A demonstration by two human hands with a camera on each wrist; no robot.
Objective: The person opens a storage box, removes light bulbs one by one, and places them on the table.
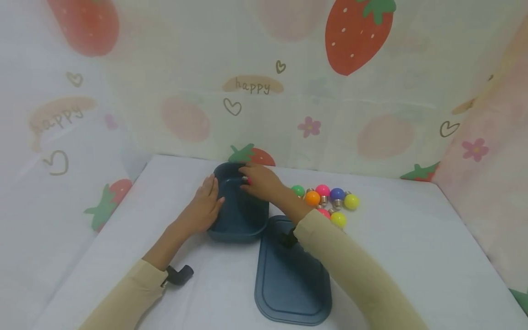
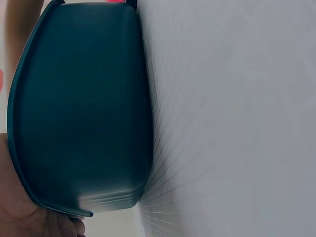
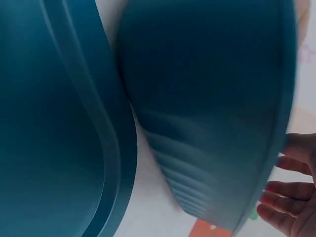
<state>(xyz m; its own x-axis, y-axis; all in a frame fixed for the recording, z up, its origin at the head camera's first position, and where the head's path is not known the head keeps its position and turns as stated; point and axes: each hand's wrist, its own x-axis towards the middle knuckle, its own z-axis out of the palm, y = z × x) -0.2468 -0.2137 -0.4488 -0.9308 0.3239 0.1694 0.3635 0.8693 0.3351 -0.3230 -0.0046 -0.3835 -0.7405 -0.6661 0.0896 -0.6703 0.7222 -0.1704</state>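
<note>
A dark blue plastic box (image 1: 239, 215) stands open on the table. My left hand (image 1: 202, 206) rests along its left rim, fingers fairly straight and the thumb reaching over the inside. In the left wrist view, the palm (image 2: 22, 207) lies against the rim. Over the box's back right part, my right hand (image 1: 261, 182) pinches a pink light bulb (image 1: 249, 180) whose metal base points left. The right wrist view shows this hand's fingers (image 3: 286, 197) beside the rim, but I cannot make out the bulb there. The box's matching lid (image 1: 293, 279) lies flat in front, partly under the right forearm.
Several coloured light bulbs (image 1: 323, 191) lie together right of the box, some partly hidden by the right forearm. White cloth covers the table (image 1: 396, 238). Behind it hangs a strawberry-print cloth (image 1: 255, 119), with more cloth at both sides.
</note>
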